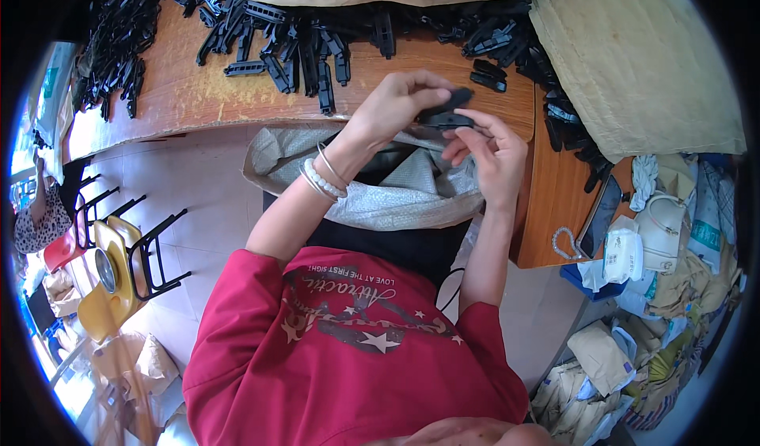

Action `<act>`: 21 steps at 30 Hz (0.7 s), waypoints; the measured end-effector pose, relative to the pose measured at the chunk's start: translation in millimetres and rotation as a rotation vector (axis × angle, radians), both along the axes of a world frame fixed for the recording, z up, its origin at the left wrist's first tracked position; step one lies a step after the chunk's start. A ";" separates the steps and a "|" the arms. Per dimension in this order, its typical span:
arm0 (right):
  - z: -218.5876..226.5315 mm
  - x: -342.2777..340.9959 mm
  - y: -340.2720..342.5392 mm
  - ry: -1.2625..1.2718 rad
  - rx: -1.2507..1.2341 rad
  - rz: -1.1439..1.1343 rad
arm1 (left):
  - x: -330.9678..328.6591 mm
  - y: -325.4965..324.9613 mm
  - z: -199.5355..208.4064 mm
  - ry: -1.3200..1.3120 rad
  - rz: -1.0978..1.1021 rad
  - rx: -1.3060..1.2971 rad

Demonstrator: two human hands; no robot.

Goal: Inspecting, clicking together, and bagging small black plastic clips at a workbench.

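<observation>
Both my hands are raised over the front edge of the wooden table, close together. With closed fingers, my left hand (389, 107) grips a dark, slightly blurred black plastic piece (457, 99). Just below it, a second flat black piece (448, 120) is pinched between the thumb and fingers of my right hand (500, 154). The two pieces overlap, and I cannot tell whether they are joined. A pair of short black plastic parts (488, 75) lies on the table beyond my right hand. Under my hands a white woven sack (400, 200) hangs open over my lap.
Heaps of narrow black plastic parts (289, 54) cover the table's (190, 89) far side. Large tan paper sacks (633, 58) stand at the back and right. A phone (599, 216), a bead bracelet (565, 244) and a tissue pack (624, 254) lie right. Yellow chairs (119, 280) stand left.
</observation>
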State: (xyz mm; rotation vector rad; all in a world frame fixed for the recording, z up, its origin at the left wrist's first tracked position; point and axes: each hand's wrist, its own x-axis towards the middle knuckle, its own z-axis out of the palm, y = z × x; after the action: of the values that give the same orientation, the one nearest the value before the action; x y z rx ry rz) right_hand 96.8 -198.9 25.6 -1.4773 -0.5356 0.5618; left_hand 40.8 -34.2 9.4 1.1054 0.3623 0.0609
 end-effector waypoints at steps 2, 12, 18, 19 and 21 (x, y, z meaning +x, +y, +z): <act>-6.7 -6.4 4.1 -0.065 0.018 -0.082 | -2.9 1.6 0.2 -0.085 -0.045 0.386; 4.3 -12.4 19.7 -0.095 0.186 -0.272 | -26.7 1.2 25.6 -0.315 -0.101 0.976; -11.5 1.1 6.0 -0.168 0.007 -0.108 | -22.2 5.4 22.3 -0.327 -0.131 1.010; -13.5 1.9 6.7 -0.202 0.001 -0.122 | -22.2 5.4 20.8 -0.328 -0.129 1.010; -18.9 5.6 4.2 -0.184 0.031 -0.107 | -21.7 5.0 17.3 -0.341 -0.114 1.010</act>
State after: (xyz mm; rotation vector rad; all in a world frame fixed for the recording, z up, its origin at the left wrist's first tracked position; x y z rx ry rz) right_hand 102.4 -194.7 6.7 -1.5269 -0.6018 0.3347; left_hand 19.1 -29.2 26.7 2.0714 -0.0743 0.3544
